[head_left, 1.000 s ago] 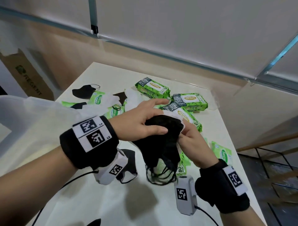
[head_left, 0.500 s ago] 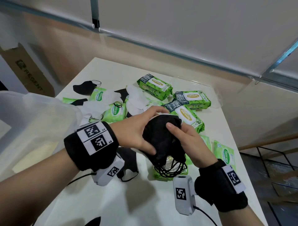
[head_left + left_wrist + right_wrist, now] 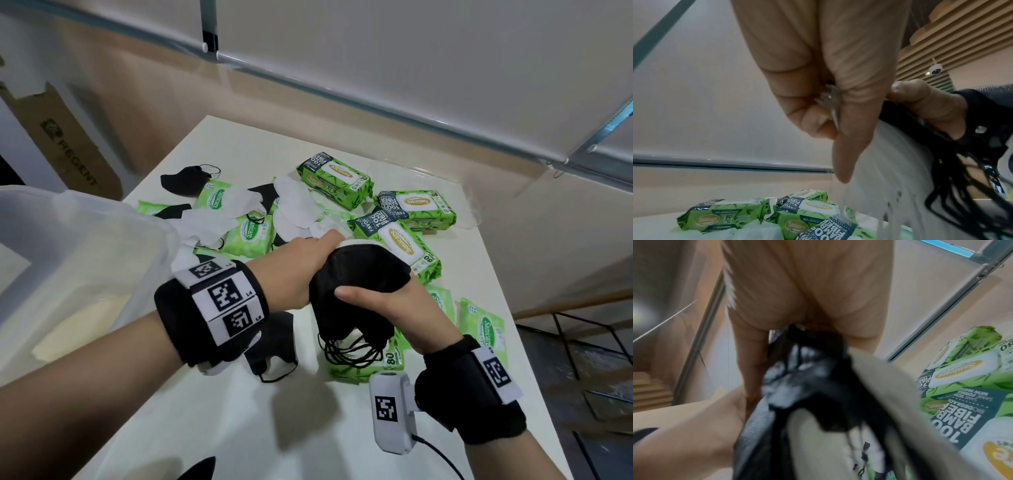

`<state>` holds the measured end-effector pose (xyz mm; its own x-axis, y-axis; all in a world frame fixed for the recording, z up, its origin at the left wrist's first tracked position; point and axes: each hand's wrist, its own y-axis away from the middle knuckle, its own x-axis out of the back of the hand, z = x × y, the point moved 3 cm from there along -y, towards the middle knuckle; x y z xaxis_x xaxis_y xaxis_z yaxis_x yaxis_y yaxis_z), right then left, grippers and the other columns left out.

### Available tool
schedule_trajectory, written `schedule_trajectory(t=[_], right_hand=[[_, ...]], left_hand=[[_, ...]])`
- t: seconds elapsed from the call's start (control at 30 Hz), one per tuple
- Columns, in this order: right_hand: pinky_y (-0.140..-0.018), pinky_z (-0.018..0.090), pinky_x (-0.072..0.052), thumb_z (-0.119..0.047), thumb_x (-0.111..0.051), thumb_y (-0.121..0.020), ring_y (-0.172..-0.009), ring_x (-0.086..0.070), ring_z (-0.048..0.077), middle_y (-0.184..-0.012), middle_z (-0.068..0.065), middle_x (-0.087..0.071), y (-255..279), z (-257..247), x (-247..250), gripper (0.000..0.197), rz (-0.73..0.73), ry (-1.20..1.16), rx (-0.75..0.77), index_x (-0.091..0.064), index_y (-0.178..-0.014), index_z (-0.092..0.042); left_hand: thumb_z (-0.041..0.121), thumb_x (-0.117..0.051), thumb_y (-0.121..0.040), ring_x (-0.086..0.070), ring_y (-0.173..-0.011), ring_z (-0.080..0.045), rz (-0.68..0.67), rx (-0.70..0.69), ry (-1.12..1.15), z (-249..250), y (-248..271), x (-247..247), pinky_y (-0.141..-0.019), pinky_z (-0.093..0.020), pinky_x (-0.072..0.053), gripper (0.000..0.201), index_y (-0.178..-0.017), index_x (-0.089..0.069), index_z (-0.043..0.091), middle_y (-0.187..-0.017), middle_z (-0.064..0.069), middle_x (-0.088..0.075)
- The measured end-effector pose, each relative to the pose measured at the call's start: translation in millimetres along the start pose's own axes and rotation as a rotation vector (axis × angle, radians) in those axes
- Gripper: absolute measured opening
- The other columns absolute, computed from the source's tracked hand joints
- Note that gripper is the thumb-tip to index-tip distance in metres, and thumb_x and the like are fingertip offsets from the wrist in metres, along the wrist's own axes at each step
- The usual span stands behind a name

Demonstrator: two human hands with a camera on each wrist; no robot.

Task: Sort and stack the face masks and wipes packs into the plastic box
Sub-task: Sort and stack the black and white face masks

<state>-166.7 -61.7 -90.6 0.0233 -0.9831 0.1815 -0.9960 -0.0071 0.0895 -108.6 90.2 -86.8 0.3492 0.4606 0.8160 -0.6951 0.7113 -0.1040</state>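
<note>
Your right hand has slid under the bunch of black face masks, thumb clamped across it, while your left hand pinches its top edge above the table, so it's squared for the plastic box at your left.

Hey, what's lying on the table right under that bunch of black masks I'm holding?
Under the bunch of black masks lies a green wipes pack marked 80. The masks and dangling ear loops cover its upper part, so the label is hidden.
</note>
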Motion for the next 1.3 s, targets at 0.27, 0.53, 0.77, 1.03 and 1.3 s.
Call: schedule_trajectory(t=[0.27,0.53,0.77,1.03,1.3], right_hand=[[-0.075,0.029,-0.055,-0.006,-0.077,-0.073,-0.095,-0.070,0.027,-0.103,0.016,-0.072,3,-2,14,0.035,0.074,-0.234,0.001,-0.067,-0.106,0.000],[-0.077,0.030,-0.057,-0.003,-0.071,-0.072,-0.093,-0.069,0.024,-0.100,0.014,-0.072,15,3,4,0.030,-0.070,-0.432,-0.080,-0.069,-0.101,-0.006],[-0.079,0.029,-0.055,-0.003,-0.077,-0.063,-0.100,-0.069,0.023,-0.105,0.009,-0.073,15,0,16,0.047,0.055,-0.292,0.023,-0.067,-0.108,-0.008],[-0.081,0.029,-0.054,0.003,-0.072,-0.074,-0.098,-0.069,0.025,-0.106,0.017,-0.071,6,-3,6,0.036,0.117,-0.225,0.121,-0.067,-0.109,-0.001],[-0.082,0.030,-0.054,-0.024,-0.075,-0.077,-0.105,-0.067,0.023,-0.108,0.009,-0.072,8,-1,1,0.042,0.073,-0.240,0.032,-0.065,-0.114,-0.007]], left_hand=[[-0.005,-0.069,-0.067,-0.055,-0.071,-0.019,-0.128,0.118,-0.014,-6,-1,13,-0.065,-0.033,-0.047,0.081,-0.132,-0.029,0.021,-0.084,-0.008,-0.061],[0.017,-0.072,-0.078,-0.059,-0.077,-0.021,-0.111,-0.002,0.112,10,0,8,-0.071,-0.031,-0.048,0.064,-0.128,-0.033,0.020,-0.095,-0.011,-0.063],[-0.003,-0.058,-0.079,-0.051,-0.069,-0.008,0.014,0.020,0.041,1,3,23,-0.062,-0.015,-0.038,0.044,-0.114,-0.051,0.022,-0.088,0.002,-0.057],[0.030,-0.085,-0.062,-0.045,-0.086,0.000,0.233,-0.166,0.139,25,12,16,-0.080,0.000,-0.031,0.057,-0.110,-0.059,0.015,-0.103,0.008,-0.053],[0.026,-0.078,-0.054,-0.037,-0.088,0.000,0.350,-0.147,0.110,15,12,6,-0.080,-0.005,-0.031,0.060,-0.109,-0.056,0.017,-0.099,0.012,-0.045]])
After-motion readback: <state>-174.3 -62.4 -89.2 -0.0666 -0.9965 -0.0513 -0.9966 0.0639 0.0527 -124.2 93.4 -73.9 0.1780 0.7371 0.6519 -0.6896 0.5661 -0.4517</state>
